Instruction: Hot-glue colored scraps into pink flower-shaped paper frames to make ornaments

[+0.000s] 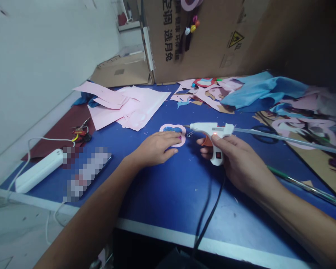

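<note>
Nearest you, a black cord (pixel 212 213) drapes over the front edge of the blue counter (pixel 162 201). Your right hand (pixel 238 158) is wrapped around the grip of a white hot-glue gun (pixel 212 129), fingers by its orange trigger (pixel 207 141). Your left hand (pixel 158 147) lies palm down, fingers extended and close together, over a pink scalloped cutout (pixel 183 133) on the counter; its thumb rests at the near side. The cutout is partly under those fingers, with a blue piece (pixel 170 129) showing just beyond them. The gun's nozzle points left, just beside the cutout's upper right edge; you cannot tell whether they touch. A translucent glue stick (pixel 282 137) runs out of the gun's back. To the left lie a white power strip (pixel 40 171) and, farther back, keys (pixel 81 133). Beyond the cutout are pink sheets (pixel 154 104) and, to the right, blue fabric (pixel 257 93) among scraps. Corrugated cardboard (pixel 207 56) stands behind.
</note>
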The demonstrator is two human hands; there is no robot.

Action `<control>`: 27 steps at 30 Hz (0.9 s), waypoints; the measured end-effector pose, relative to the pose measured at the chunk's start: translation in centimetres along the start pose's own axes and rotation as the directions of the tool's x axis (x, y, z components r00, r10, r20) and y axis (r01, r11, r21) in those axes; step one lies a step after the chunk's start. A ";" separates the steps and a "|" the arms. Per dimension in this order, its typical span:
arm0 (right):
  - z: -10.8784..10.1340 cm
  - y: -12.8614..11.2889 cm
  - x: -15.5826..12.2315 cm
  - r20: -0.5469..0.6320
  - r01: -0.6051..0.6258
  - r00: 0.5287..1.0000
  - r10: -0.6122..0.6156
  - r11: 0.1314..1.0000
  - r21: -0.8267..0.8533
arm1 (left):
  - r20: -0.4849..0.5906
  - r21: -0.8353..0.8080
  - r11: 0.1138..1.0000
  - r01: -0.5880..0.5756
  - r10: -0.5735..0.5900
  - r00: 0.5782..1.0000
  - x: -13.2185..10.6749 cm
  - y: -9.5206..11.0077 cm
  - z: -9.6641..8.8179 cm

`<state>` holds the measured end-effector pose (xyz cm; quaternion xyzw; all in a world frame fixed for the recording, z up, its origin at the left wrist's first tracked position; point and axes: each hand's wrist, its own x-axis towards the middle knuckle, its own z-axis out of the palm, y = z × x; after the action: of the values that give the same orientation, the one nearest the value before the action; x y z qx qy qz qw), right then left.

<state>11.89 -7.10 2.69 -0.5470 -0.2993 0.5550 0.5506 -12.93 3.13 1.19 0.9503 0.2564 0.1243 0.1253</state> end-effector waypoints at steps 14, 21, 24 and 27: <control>-0.4 0.7 0.5 0.014 0.018 1.000 -0.018 1.000 0.009 | -0.133 0.019 0.993 0.119 -0.116 0.984 0.5 0.5 1.1; -0.4 1.0 0.6 0.015 0.029 0.999 -0.029 1.000 0.011 | -0.117 0.128 0.980 0.152 -0.137 0.984 0.7 1.0 1.2; -0.4 1.2 0.7 0.007 0.029 1.000 -0.029 1.000 0.011 | -0.124 0.132 0.981 0.141 -0.124 0.984 0.7 0.9 1.3; -0.2 1.2 0.6 0.000 0.038 0.999 -0.038 0.999 0.033 | -0.131 0.084 0.988 0.129 -0.118 0.984 0.7 0.8 1.2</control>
<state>11.87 -6.79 1.39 -0.5319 -0.3004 0.5496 0.5699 -11.62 2.57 0.40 0.9277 0.3276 0.1639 0.0725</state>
